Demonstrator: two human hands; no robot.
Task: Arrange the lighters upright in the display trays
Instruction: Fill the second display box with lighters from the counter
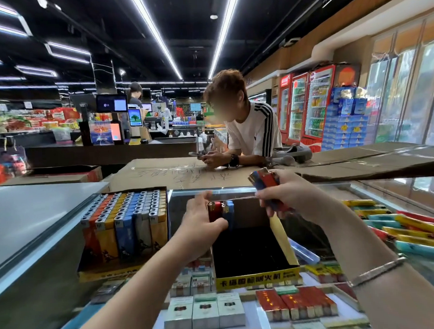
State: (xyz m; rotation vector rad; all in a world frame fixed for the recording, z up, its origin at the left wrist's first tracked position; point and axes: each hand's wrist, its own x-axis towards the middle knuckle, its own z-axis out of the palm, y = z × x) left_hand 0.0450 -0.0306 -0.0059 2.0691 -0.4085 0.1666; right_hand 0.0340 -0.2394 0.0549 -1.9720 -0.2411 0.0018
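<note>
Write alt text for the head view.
Left hand steadies upright lighters at the back of a mostly empty tray; right hand holds a bunch of lighters above it. A full tray stands to the left.

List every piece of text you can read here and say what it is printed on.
"卡通图标砂轮火机", roughly: yellow front strip of the near-empty display tray; the middle characters are blurred.
Handwriting on the cardboard sheet: upside down, unreadable.
Cigarette packs, fridge signs, full tray's lighters: too small or blurred.
</note>
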